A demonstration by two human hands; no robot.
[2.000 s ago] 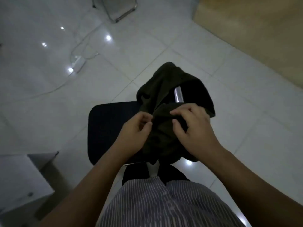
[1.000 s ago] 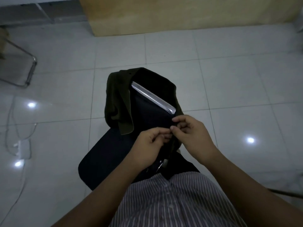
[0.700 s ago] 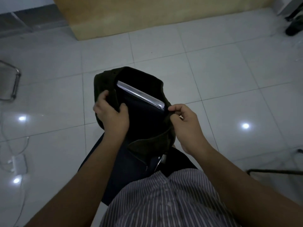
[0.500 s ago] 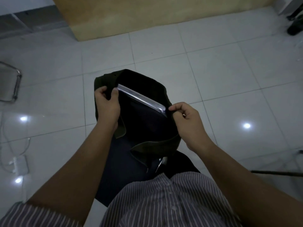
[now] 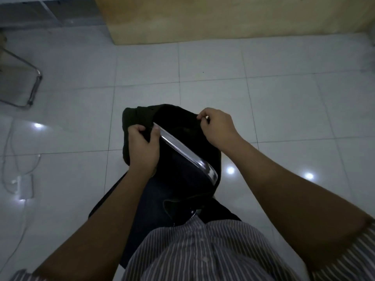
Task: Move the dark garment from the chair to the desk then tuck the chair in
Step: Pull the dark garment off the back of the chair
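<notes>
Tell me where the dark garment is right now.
In the head view's centre, the dark garment hangs over the chair's chrome back bar, gripped by the left hand and right hand.

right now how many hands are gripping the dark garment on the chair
2. The left hand grips the dark garment at the chair back's left end, beside the metal bar. The right hand pinches its far right edge.

Glossy pale tiled floor (image 5: 284, 110) under me, ceiling lights reflecting off it. My dark chair (image 5: 154, 199) stands on it mid-frame, a white power strip (image 5: 25, 186) with cords lies lower left, a metal frame (image 5: 30, 86) upper left.
</notes>
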